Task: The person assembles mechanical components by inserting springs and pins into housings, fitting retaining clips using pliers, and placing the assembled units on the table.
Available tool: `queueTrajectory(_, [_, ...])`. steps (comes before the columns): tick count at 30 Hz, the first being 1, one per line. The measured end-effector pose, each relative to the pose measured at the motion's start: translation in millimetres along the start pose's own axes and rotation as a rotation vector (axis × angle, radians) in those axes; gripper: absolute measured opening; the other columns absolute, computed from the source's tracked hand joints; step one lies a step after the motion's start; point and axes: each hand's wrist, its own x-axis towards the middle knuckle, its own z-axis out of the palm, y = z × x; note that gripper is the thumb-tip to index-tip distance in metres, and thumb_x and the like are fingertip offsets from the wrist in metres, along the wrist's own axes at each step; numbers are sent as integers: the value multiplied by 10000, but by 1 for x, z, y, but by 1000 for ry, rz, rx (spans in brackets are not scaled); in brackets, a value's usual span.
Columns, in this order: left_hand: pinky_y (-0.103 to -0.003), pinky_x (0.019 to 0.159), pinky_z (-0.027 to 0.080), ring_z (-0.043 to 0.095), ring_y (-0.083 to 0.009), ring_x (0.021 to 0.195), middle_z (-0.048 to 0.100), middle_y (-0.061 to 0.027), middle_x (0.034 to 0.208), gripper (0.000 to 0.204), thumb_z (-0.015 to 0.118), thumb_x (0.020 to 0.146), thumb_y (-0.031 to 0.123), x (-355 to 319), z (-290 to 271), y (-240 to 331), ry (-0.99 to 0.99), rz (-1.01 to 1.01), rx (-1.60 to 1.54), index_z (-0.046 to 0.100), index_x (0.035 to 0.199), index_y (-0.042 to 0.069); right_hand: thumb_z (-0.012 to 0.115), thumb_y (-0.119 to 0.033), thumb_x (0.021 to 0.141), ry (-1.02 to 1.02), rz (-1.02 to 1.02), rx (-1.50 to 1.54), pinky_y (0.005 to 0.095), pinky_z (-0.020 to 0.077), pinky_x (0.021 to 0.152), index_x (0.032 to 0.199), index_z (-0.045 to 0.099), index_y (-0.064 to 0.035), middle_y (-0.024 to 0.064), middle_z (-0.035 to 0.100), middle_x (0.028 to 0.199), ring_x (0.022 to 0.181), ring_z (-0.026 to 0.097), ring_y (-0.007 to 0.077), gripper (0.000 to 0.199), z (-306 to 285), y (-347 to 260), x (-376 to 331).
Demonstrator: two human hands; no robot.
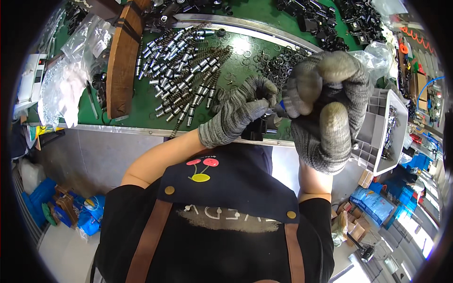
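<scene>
My left hand, in a grey knitted glove, is closed with thumb and forefinger bent together at the table's front edge. Its fingertips are on a small black metal part, which has shiny bits near its top. My right hand, gloved the same way, is raised close to the camera, its fingers curled into a grip. A small blue piece shows at its left side, pointing toward the left fingertips. Whatever else the right hand holds is hidden by the fingers.
Many silver pins with springs lie on the green table, beside a pile of small rings. A wooden board stands at left. Black metal parts are heaped at the back. A grey plastic bin stands at right.
</scene>
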Motion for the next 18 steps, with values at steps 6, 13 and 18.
queueTrajectory(6, [-303,933,469,536,-120,983,568,-27,1039,330,594,953,175,-3,-5,2,-54,-38,6,519,1252,56,778,-214,864,37,1,-54,231,472,685,1128,552,-27,43,608,933,762,546,95,394,0,2,-7])
queueTrajectory(13, [-323,962,493,545,-158,1148,561,-71,1228,426,618,948,133,-5,-17,-16,-69,167,227,476,1341,46,666,-107,889,-84,-35,-70,252,477,664,1046,559,-31,32,599,869,732,555,108,205,-10,13,5])
queueTrajectory(18, [-337,960,516,562,-188,1181,581,-80,1276,451,642,949,127,-8,-18,-22,1,-16,-211,482,1360,32,612,-44,850,-88,-133,-254,253,454,627,1018,546,-42,14,568,813,667,519,93,181,-8,34,8])
